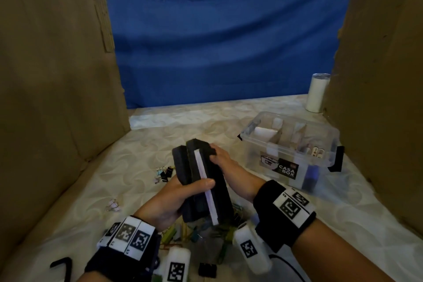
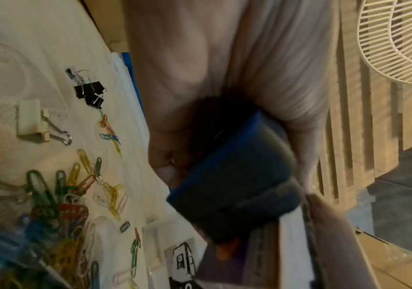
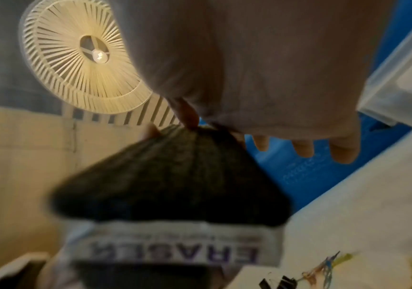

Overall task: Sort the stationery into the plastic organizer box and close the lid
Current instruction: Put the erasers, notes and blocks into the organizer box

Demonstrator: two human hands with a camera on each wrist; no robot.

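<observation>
In the lidless organizer box, cardboard dividers.

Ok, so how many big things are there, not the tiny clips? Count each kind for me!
Board erasers: 2, held between the left hand and the right hand
Clear plastic organizer box: 1, lid off
White tumbler: 1
Total: 4
</observation>
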